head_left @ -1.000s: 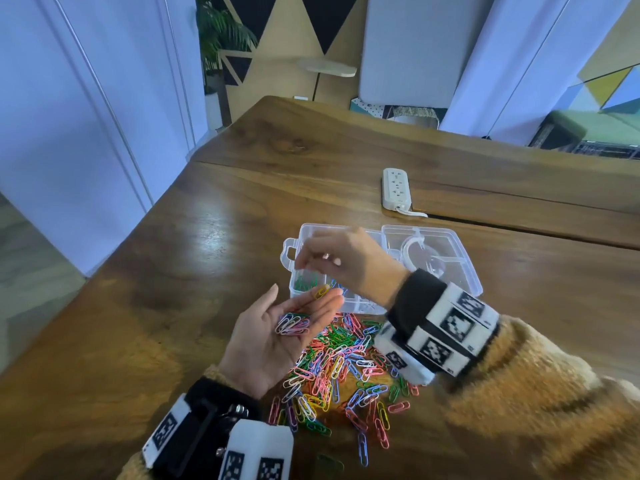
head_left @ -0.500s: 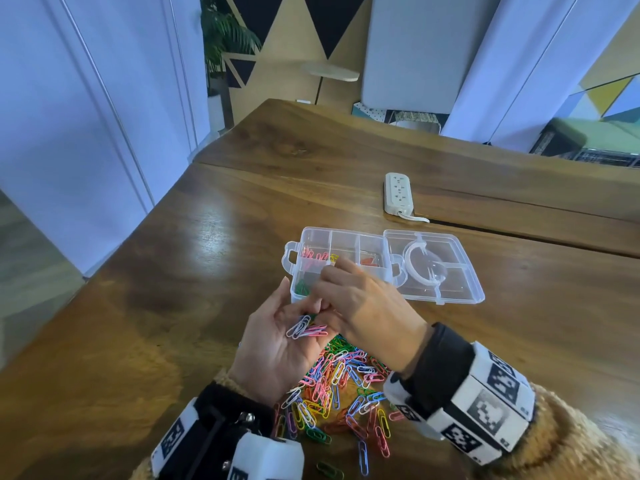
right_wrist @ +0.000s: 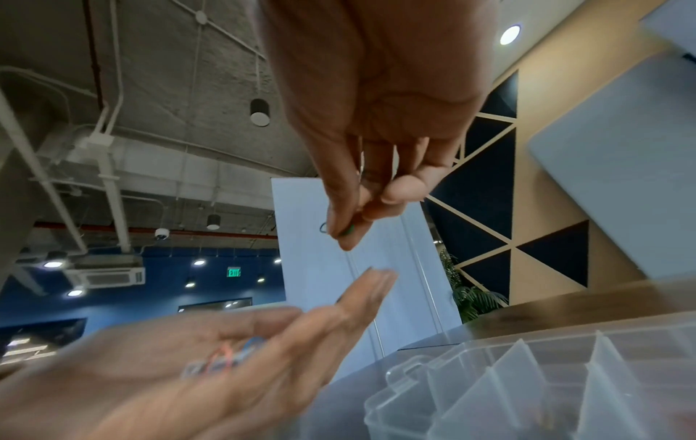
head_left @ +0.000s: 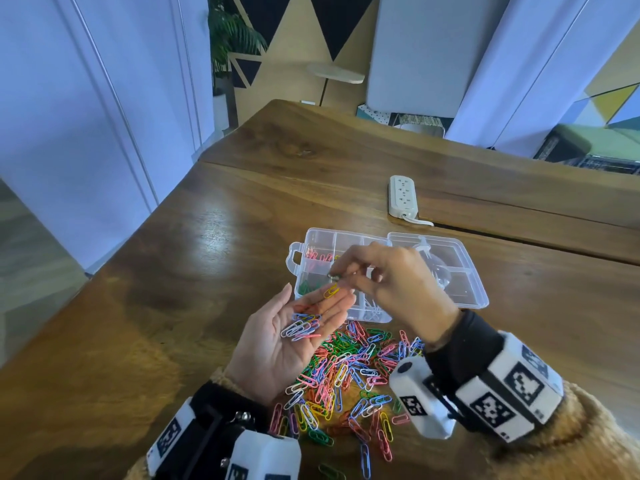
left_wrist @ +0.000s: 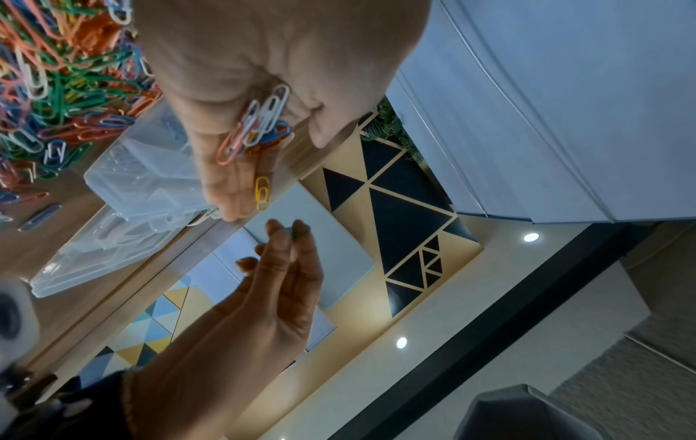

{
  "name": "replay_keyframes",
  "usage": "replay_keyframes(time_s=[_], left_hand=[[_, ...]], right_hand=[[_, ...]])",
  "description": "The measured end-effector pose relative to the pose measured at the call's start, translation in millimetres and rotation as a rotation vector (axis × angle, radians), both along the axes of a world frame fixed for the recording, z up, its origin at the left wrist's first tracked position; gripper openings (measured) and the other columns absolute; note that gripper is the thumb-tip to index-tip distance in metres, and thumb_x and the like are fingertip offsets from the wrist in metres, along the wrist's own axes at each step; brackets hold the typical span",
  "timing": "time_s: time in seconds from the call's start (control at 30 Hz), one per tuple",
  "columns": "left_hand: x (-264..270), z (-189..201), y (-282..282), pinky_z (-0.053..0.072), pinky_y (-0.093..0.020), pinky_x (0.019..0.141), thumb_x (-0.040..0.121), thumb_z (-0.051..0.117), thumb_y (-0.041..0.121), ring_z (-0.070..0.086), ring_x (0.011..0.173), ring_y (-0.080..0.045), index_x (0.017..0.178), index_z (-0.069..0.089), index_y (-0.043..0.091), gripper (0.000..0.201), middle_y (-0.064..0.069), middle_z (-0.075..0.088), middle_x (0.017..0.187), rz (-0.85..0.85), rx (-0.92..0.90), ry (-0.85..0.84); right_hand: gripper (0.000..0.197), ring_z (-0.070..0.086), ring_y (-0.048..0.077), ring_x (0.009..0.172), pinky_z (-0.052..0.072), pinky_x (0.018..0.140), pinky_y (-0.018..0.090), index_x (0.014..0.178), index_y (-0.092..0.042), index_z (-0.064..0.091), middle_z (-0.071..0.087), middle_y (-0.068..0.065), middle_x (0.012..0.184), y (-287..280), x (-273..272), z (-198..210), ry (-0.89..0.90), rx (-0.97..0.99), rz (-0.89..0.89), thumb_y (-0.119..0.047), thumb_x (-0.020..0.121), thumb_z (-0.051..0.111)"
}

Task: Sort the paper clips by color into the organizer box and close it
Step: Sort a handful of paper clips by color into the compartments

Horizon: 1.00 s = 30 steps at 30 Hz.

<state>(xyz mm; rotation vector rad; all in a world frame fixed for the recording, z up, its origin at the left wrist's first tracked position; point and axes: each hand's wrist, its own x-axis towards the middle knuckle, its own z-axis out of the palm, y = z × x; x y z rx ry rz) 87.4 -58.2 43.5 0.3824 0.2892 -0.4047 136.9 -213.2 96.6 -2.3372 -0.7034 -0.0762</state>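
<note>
We pinch a small green paper clip (left_wrist: 301, 230) in our right hand (head_left: 398, 289).
Our left hand (head_left: 291, 341) lies flat, cradling mixed clips (head_left: 301, 327), beside the clear plastic organizer box (head_left: 478, 292), lid open.

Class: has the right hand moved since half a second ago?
Yes. The right hand has risen from the left palm to above the organizer box, pinching a green clip.

Pink, green, blue, yellow, orange and white paper clips (head_left: 346, 375) are lying mixed on the brown table (head_left: 173, 271), just in front of the clear organizer box (head_left: 460, 296). The wrist bands (head_left: 512, 393) are showing black-and-white square patterns.
</note>
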Motion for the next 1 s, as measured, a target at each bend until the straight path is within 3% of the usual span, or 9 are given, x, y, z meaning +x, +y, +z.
replay_keyframes(time_s=[0.1, 0.23, 0.37, 0.43, 0.6, 0.7, 0.77, 0.9, 1.0], left_hand=[[-1.0, -4.9, 5.3, 0.048, -0.052, 0.088, 0.095, 0.037, 0.028, 0.060, 0.110, -0.041, 0.105, 0.062, -0.019, 0.054, -0.034, 0.059, 0.118, -0.007, 0.000, 0.011], [-0.2, -11.0, 11.2, 0.053, -0.049, 0.078, 0.100, 0.034, 0.019, 0.069, 0.092, -0.036, 0.101, 0.061, -0.017, 0.045, -0.033, 0.064, 0.107, 0.038, 0.092, 0.093], [-1.2, -14.4, 20.2, 0.055, -0.046, 0.078, 0.093, 0.041, 0.014, 0.071, 0.085, -0.035, 0.107, 0.057, -0.019, 0.039, -0.032, 0.064, 0.106, 0.052, 0.108, 0.114], [-1.0, -14.9, 24.5, 0.054, -0.044, 0.081, 0.096, 0.038, 0.017, 0.070, 0.088, -0.034, 0.113, 0.054, -0.018, 0.042, -0.031, 0.064, 0.108, 0.057, 0.128, 0.101], [2.9, -13.3, 25.0, 0.052, -0.043, 0.084, 0.102, 0.031, 0.023, 0.069, 0.090, -0.032, 0.108, 0.058, -0.017, 0.049, -0.031, 0.064, 0.108, 0.055, 0.162, 0.102], [3.6, -12.9, 20.0, 0.052, -0.047, 0.084, 0.102, 0.033, 0.025, 0.066, 0.100, -0.038, 0.109, 0.059, -0.021, 0.053, -0.035, 0.061, 0.113, 0.041, 0.122, 0.100], [2.9, -12.9, 17.9, 0.052, -0.048, 0.085, 0.101, 0.034, 0.027, 0.063, 0.106, -0.040, 0.109, 0.059, -0.020, 0.054, -0.035, 0.059, 0.117, 0.021, 0.082, 0.088], [1.1, -13.3, 17.5, 0.050, -0.046, 0.090, 0.095, 0.037, 0.033, 0.060, 0.112, -0.040, 0.111, 0.059, -0.018, 0.057, -0.034, 0.057, 0.122, -0.024, 0.075, 0.025], [0.6, -11.8, 16.5, 0.047, -0.048, 0.093, 0.089, 0.054, 0.033, 0.057, 0.114, -0.043, 0.115, 0.056, -0.019, 0.058, -0.035, 0.053, 0.126, -0.053, 0.049, -0.014]], right_hand=[[0.008, 0.052, -0.008, 0.056, 0.037, 0.060, 0.004, 0.079, -0.014, 0.068, 0.066, -0.004, 0.068, 1.7, 20.8, 2.5, 0.103, 0.012, -0.055, -0.006, 0.077, 0.070], [0.010, 0.055, 0.000, 0.054, 0.045, 0.055, 0.007, 0.080, -0.007, 0.068, 0.070, 0.008, 0.080, 24.8, 51.2, -4.1, 0.177, -0.123, -0.040, 0.002, 0.079, 0.064], [0.019, 0.064, 0.027, 0.084, 0.052, 0.081, 0.036, 0.090, -0.002, 0.070, 0.068, 0.014, 0.094, 49.3, 64.5, -16.2, 0.203, -0.316, 0.007, 0.003, 0.081, 0.054], [0.021, 0.063, 0.031, 0.089, 0.051, 0.084, 0.038, 0.092, -0.003, 0.070, 0.066, 0.016, 0.096, 52.5, 62.6, -22.7, 0.205, -0.344, 0.035, 0.000, 0.084, 0.051], [0.013, 0.059, 0.015, 0.075, 0.044, 0.074, 0.023, 0.090, -0.007, 0.072, 0.071, 0.008, 0.089, 41.9, 39.9, -21.6, 0.124, -0.303, 0.183, -0.011, 0.084, 0.062], [0.010, 0.063, 0.021, 0.076, 0.046, 0.075, 0.030, 0.086, -0.002, 0.071, 0.071, 0.011, 0.084, 31.9, 30.9, -20.2, 0.036, -0.276, 0.232, -0.003, 0.078, 0.065], [0.011, 0.061, 0.017, 0.069, 0.051, 0.071, 0.031, 0.082, -0.005, 0.072, 0.071, 0.010, 0.079, 25.2, 30.6, -20.8, -0.020, -0.261, 0.228, 0.001, 0.076, 0.064], [0.015, 0.055, 0.010, 0.067, 0.053, 0.068, 0.037, 0.082, -0.019, 0.068, 0.067, -0.006, 0.079, 12.6, 24.7, -18.5, -0.094, -0.240, 0.135, -0.006, 0.077, 0.062], [0.009, 0.051, 0.000, 0.064, 0.049, 0.066, 0.020, 0.082, -0.018, 0.066, 0.059, -0.014, 0.072, 6.4, 13.8, -10.9, -0.105, -0.095, 0.085, -0.009, 0.079, 0.066]])
